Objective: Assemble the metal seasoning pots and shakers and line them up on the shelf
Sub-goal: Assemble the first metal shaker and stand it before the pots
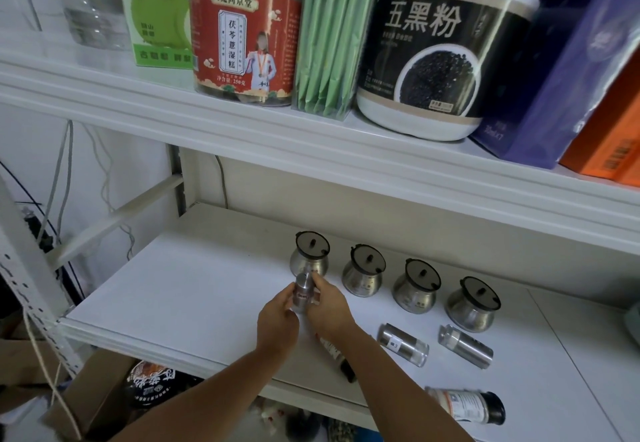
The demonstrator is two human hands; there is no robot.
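A: Starting from the left, what do you have?

B: Your left grip [277,320] comes in over the front edge of the white shelf [166,306], fingers curled against the left side of a small metal shaker [302,294].

A: And the shaker itself?

B: It stands upright between your two grips, just in front of the leftmost pot [309,256]. I cannot tell whether its base touches the shelf.

A: The other side?

B: Your right grip [329,306] pinches the same shaker from the right, fingers wrapped round its body up to the cap.

A: The pots?

B: Four metal pots with dark lids stand upright in a row that slants toward you as it runs right: after the leftmost come the second pot [365,270], the third pot [415,285] and the fourth pot [471,304]. They stand apart from one another.

A: Anything lying down?

B: A red-labelled shaker [334,351] lies partly hidden under your right forearm. To its right, two more shakers lie on their sides in front of the pots, the first [403,344] and the second [465,346], near each other but not touching. Nearer the front edge, a black-capped bottle [465,405] lies on its side.
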